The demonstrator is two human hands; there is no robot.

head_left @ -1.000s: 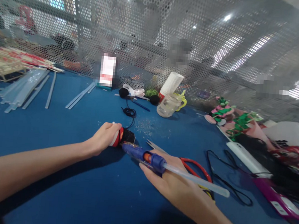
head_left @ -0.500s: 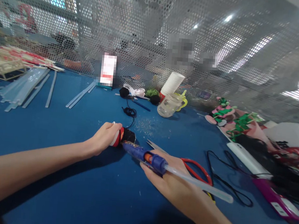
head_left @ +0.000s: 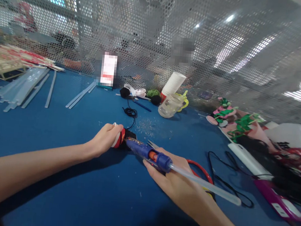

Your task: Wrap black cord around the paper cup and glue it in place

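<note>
My left hand [head_left: 102,139] is closed around a red and white paper cup [head_left: 118,140], tipped on its side, with black yarn [head_left: 132,135] covering its right end. In my right hand [head_left: 179,186] is a blue hot glue gun [head_left: 140,149], its tip against or just over the black-covered part; I cannot tell which. A long translucent glue stick [head_left: 207,185] sticks out of the gun's back. Under my right hand lie scissors [head_left: 204,169] with red handles, partly hidden. A black strand [head_left: 130,113] runs from the cup to the back of the table.
Glue sticks [head_left: 23,86] lie at the left. Behind stand a lit phone [head_left: 108,69], stacked paper cups [head_left: 174,82] and a clear plastic jar [head_left: 167,106]. A purple and white power strip [head_left: 277,199] and black cable [head_left: 228,185] lie right. A perforated metal screen [head_left: 144,31] closes the back.
The glue gun and my right hand have shifted slightly to the right, the tip moving along the black-covered part. My left hand and the cup have stayed nearly still.
</note>
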